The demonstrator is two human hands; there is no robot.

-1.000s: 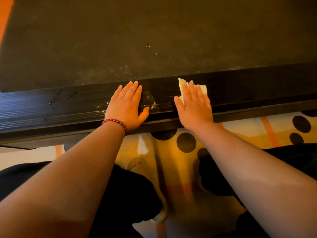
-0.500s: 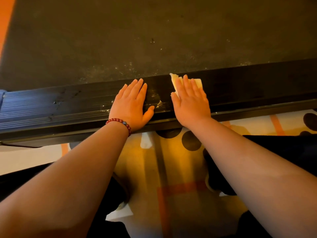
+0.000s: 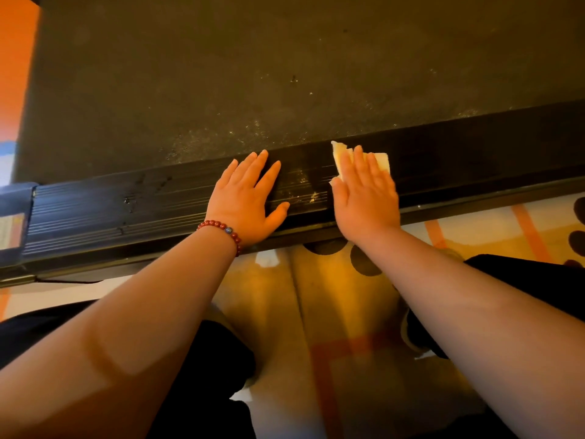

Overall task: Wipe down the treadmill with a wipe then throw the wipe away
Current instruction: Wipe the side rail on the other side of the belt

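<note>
Pressing flat: right hand [image 3: 367, 198] is palm-down with fingers straight and together, pinning the wipe [image 3: 382, 162] onto the treadmill's side rail [image 3: 126, 204]. It isn't clenched or pinching, the hold is only downward pressure.

- Wipe sits under the fingers. Pale corners poke out at 11 and 1 o'clock of the fingertips and the rest is hidden under the palm. It looks folded or bunched, cream-white, thin and limp. Can't tell whether it's damp.
- Left hand [image 3: 245, 201] is at 9 o'clock of the right, near but not touching. It also lies flat on the rail with fingers spread and thumb out toward 3, holding nothing. My guess is it's bracing. A red bead bracelet [image 3: 221, 231] is on that wrist.
- Key relation: a streak of light specks [image 3: 311, 196] lies on the rail in the gap between the hands, just beside the right thumb at 9 o'clock. The right hand is the nearer one and it has the wipe.
- Rail's long axis runs about 8 to 2 o'clock, with ribs along it. A stroke along the ribs should pick up more than one across them.
- Belt [image 3: 221, 74] lies beyond the rail at 12. A dusty band runs along its near edge, so my read is that part isn't done.
- Patterned carpet [image 3: 348, 312] is at 6, below the rail.

No bin in view, so I judge disposal is some way off.

Risk: the wipe could slide out from under flat fingers on the ribbed surface.
</note>
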